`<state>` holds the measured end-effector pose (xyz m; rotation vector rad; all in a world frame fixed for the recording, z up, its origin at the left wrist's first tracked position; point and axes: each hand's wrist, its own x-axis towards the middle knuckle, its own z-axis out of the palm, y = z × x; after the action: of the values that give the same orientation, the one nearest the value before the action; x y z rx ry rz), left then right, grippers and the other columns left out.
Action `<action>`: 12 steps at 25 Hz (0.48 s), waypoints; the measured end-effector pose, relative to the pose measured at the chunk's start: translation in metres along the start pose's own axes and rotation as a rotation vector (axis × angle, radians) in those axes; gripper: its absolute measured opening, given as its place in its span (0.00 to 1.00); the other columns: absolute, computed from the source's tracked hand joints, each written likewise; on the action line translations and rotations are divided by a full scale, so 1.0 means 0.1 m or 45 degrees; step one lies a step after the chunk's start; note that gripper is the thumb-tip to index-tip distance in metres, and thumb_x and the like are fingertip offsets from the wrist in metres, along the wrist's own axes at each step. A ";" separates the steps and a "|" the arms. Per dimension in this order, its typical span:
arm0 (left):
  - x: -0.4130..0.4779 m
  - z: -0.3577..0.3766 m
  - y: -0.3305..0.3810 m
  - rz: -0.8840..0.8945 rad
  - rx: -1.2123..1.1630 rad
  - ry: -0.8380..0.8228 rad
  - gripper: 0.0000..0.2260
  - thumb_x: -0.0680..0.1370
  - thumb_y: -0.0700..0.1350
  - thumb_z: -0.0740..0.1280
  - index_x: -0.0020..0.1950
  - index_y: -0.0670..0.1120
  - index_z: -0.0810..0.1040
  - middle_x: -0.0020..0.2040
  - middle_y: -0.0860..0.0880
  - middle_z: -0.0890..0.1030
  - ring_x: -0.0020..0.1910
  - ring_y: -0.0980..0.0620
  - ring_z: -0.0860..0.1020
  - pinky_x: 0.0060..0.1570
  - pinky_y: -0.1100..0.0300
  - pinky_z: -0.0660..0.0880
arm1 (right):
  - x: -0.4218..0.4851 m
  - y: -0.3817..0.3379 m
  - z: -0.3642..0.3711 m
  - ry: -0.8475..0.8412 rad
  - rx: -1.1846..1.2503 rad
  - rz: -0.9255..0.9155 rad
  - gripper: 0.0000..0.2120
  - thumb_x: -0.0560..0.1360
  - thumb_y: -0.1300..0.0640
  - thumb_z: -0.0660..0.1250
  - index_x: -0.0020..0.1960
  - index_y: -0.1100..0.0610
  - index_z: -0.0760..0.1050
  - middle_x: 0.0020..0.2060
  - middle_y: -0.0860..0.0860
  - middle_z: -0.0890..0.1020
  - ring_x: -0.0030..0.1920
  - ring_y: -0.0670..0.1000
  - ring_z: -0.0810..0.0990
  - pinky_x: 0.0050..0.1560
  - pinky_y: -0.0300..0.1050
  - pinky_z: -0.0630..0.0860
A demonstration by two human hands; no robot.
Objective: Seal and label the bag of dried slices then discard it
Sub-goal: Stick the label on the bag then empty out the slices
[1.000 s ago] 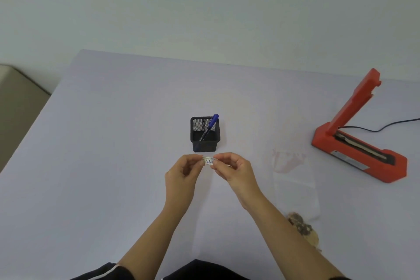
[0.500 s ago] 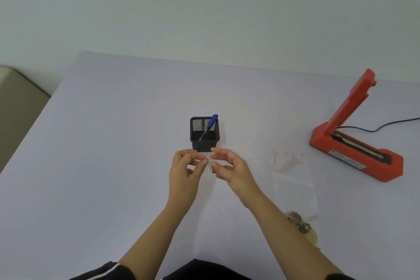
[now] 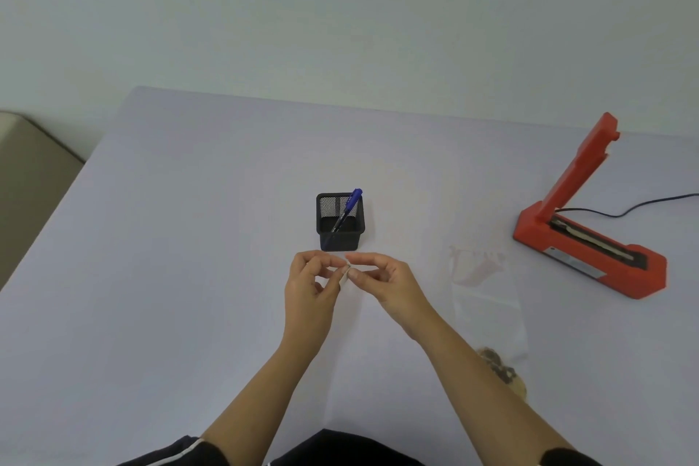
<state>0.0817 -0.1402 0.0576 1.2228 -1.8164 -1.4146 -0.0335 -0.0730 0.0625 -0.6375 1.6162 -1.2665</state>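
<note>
White label (image 3: 345,277) between both hands' fingers (image 3: 365,258)

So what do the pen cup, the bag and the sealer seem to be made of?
Pen cup: probably black metal mesh, since its walls are full of fine holes you can see through. Bag: thin clear plastic film, slightly glossy, with the table showing through. Sealer: orange-red moulded plastic, matte, most likely.

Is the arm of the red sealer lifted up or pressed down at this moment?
Lifted up. On the red sealer, the arm stands at a steep angle above the base, and the sealing strip lies uncovered.
</note>
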 end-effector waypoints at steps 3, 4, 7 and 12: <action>0.00 -0.02 -0.03 0.010 -0.014 0.006 0.11 0.75 0.40 0.69 0.40 0.56 0.77 0.48 0.57 0.73 0.42 0.64 0.75 0.36 0.71 0.72 | 0.01 0.00 0.01 0.014 -0.001 0.005 0.07 0.73 0.56 0.69 0.50 0.47 0.78 0.46 0.45 0.83 0.47 0.44 0.82 0.45 0.30 0.76; 0.01 -0.03 -0.04 0.011 -0.010 0.009 0.11 0.75 0.40 0.69 0.40 0.57 0.77 0.48 0.57 0.73 0.42 0.65 0.75 0.36 0.71 0.72 | 0.02 0.02 0.02 0.032 -0.016 0.007 0.07 0.73 0.55 0.70 0.50 0.48 0.78 0.46 0.45 0.83 0.47 0.45 0.82 0.45 0.31 0.76; 0.01 -0.04 -0.05 0.020 0.007 0.028 0.10 0.75 0.41 0.69 0.40 0.56 0.77 0.47 0.57 0.74 0.42 0.64 0.75 0.37 0.71 0.72 | 0.05 0.04 0.03 0.071 -0.003 -0.002 0.04 0.72 0.56 0.71 0.45 0.52 0.77 0.42 0.47 0.82 0.44 0.45 0.82 0.43 0.32 0.76; 0.12 -0.29 -0.20 -0.260 -0.050 0.195 0.01 0.76 0.43 0.67 0.45 0.49 0.78 0.44 0.51 0.81 0.42 0.56 0.78 0.40 0.68 0.73 | 0.15 0.19 0.01 0.257 0.007 0.089 0.05 0.70 0.57 0.73 0.39 0.52 0.77 0.35 0.46 0.80 0.33 0.39 0.76 0.36 0.31 0.72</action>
<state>0.1069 -0.1654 0.0461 1.4877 -1.5910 -1.4146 -0.0361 -0.0795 0.0396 -0.4569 1.7833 -1.3167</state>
